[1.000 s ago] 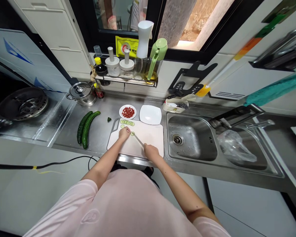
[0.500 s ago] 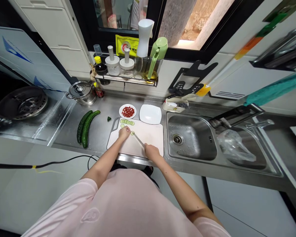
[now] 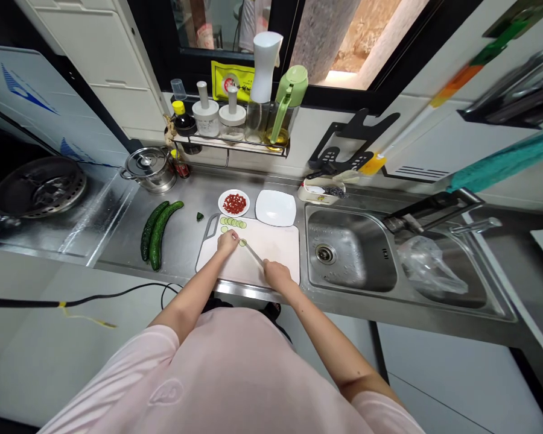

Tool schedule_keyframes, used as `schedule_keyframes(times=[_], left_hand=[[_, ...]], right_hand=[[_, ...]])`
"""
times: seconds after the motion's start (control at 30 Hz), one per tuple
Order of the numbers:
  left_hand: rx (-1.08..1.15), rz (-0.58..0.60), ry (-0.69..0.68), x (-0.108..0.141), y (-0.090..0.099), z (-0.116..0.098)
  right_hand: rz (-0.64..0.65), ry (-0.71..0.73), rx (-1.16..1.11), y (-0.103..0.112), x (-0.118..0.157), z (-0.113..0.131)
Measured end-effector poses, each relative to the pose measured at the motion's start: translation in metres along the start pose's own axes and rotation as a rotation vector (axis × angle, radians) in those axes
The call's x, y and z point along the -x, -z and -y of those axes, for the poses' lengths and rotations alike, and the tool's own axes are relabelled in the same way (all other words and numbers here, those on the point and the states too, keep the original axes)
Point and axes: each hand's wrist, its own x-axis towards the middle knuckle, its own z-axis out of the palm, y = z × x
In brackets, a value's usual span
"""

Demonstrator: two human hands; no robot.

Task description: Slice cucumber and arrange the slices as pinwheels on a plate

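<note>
My right hand (image 3: 278, 275) is closed round the handle of a knife (image 3: 254, 256), whose blade points up and left across the white cutting board (image 3: 276, 247). A thin round cucumber slice (image 3: 243, 243) is at the blade's tip. Just left of that slice is my left hand (image 3: 227, 242), its fingers pinched together; whatever is between them is too small to make out. A row of overlapping cucumber slices (image 3: 233, 223) lies along the board's upper left, with a single slice (image 3: 224, 229) below it. Two whole cucumbers (image 3: 160, 235) and a cut cucumber end (image 3: 200, 216) rest on the steel counter to the left.
Behind the board stand a plate of chopped red pieces (image 3: 234, 203) and a white square plate (image 3: 276, 208). A double sink (image 3: 350, 256) is at the right. A lidded pot (image 3: 150, 170) stands back left, below a rack (image 3: 235, 143) of jars and bottles.
</note>
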Motion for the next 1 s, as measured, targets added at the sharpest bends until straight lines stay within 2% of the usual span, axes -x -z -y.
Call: schedule_keyframes(times=[0.23,0.6,1.0], left_hand=[[0.002,-0.004,-0.003,0.001,0.001,-0.001],[-0.01,0.001,0.005,0.0,-0.001,0.0],[-0.005,0.002,0.004,0.001,0.001,-0.001]], right_hand=[[-0.01,0.012,-0.005,0.0,0.001,0.0],[0.014,-0.003,-0.001,-0.012,0.021,-0.014],[-0.012,-0.001,-0.008,-0.004,0.002,0.001]])
